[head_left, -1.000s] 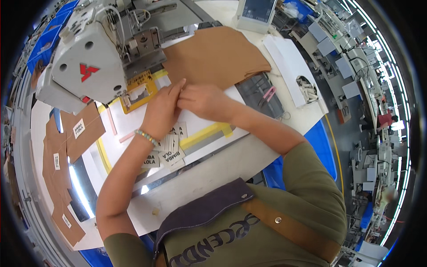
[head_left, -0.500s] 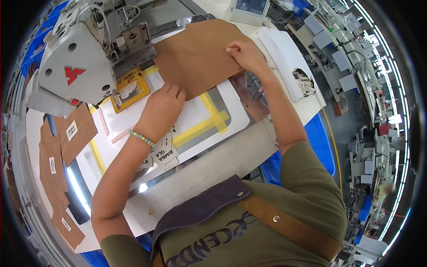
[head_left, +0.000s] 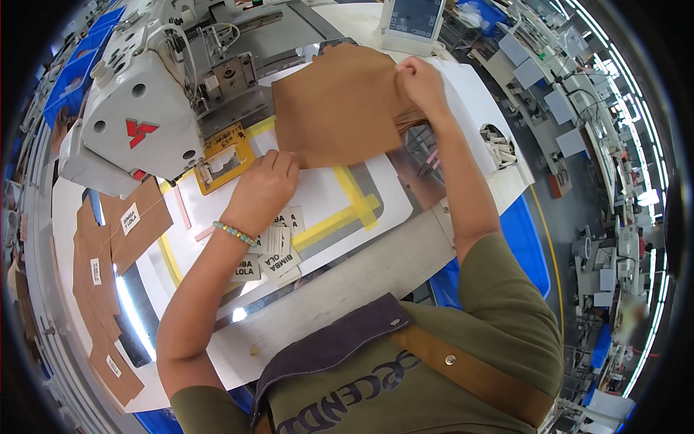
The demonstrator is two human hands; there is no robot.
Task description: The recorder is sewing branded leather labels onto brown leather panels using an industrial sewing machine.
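Observation:
A brown fabric panel [head_left: 336, 108] is stretched between my two hands, its lower edge slightly blurred. My left hand [head_left: 269, 181] pinches its near-left corner, just right of the sewing machine's yellow clamp frame [head_left: 225, 160]. At the panel's far-right edge, my right hand [head_left: 425, 85] is closed on the fabric, with the fingertips partly hidden. More brown layers [head_left: 410, 117] show below that hand, at the panel's right side. White printed labels [head_left: 278, 253] lie in a loose pile near my left wrist.
The white sewing machine head [head_left: 134, 119] stands at the left. Labelled brown panels [head_left: 97, 289] overlap along the left table edge. Yellow tape [head_left: 340, 217] marks the white template. A control screen [head_left: 412, 18] stands at the back; a white holder of small pieces [head_left: 499, 148] lies right.
My right hand has moved right and slightly up, now gripping the panel's edge. The panel has shifted right and lifted, uncovering brown layers at its right. The view has shifted a little.

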